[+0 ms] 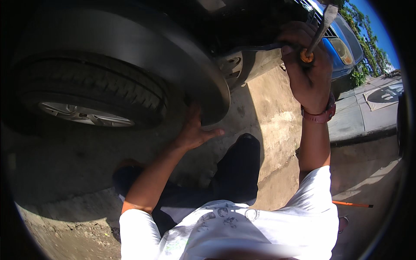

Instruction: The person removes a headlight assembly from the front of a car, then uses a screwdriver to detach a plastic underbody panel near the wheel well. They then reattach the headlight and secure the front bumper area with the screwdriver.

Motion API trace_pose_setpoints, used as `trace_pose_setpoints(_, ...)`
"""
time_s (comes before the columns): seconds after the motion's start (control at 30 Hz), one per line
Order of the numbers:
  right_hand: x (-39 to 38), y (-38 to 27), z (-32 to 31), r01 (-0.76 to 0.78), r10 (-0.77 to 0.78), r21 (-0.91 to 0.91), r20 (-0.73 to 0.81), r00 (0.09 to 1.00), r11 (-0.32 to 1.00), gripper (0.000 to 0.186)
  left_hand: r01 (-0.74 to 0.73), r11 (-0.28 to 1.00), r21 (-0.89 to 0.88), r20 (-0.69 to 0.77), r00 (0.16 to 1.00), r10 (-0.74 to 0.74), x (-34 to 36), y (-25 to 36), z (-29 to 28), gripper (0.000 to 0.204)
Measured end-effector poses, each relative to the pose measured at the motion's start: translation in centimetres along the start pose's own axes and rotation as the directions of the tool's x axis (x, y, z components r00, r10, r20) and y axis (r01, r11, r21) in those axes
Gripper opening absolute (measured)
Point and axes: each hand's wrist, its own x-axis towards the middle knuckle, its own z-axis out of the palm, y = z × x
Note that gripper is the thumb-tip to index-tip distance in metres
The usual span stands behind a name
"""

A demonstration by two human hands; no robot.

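My right hand (310,71) is closed around a screwdriver (321,32), its flat blade sticking up past the thumb and its orange handle end in the fist. The fingers of that hand are up against the shaded underside of a dark vehicle, partly lost in shadow. Lower down, my left hand (195,130) is at the rim of the dark curved body panel (212,102) beside the wheel. Its thumb is stretched out to the right, while its fingertips go into shadow by the panel. A tyre (99,86) with a silver rim stands to the left.
A blue vehicle (340,50) with a headlight is at the upper right. Below it lies a grey flat surface (364,112) with a dark edge. An orange stick (353,204) lies at the lower right. My legs (236,173) are bent over sunlit and shaded concrete.
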Motion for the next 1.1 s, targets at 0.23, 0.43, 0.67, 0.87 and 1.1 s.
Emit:
trace_pose_setpoints(0.23, -2.0, 1.1, -1.7, -0.006, 0.014, 0.129, -0.059, 0.998, 0.992, 0.012, -0.117, 0.935, -0.335, -0.072, 0.993, 0.098, 0.6, 0.4, 0.4, 0.122)
trace_pose_setpoints(0.43, -2.2, 1.5, -1.4, -0.023, 0.033, 0.16, -0.057, 0.998, 0.987, 0.015, -0.002, 0.978, -0.207, 0.011, 1.0, 0.004, 0.5, 0.5, -0.6, 0.115)
trace_pose_setpoints(0.67, -2.2, 0.9, -1.3, -0.095, 0.107, 0.142, -0.08, 0.991, 0.985, 0.024, 0.102, 0.942, -0.32, 0.074, 0.994, -0.082, 0.1, 1.9, -1.0, 0.112)
trace_pose_setpoints(0.87, -2.7, 1.0, -0.9, -0.106, 0.119, 0.115, -0.114, 0.986, 0.988, 0.029, -0.003, 0.976, -0.216, -0.029, 1.0, -0.003, 0.5, 0.3, -0.1, 0.1)
trace_pose_setpoints(1.1, -2.5, 1.6, -0.3, -0.06, 0.082, 0.139, -0.161, 0.984, 0.988, 0.03, 0.163, 0.917, -0.365, 0.103, 0.986, -0.134, 0.9, -0.3, -0.2, 0.099)
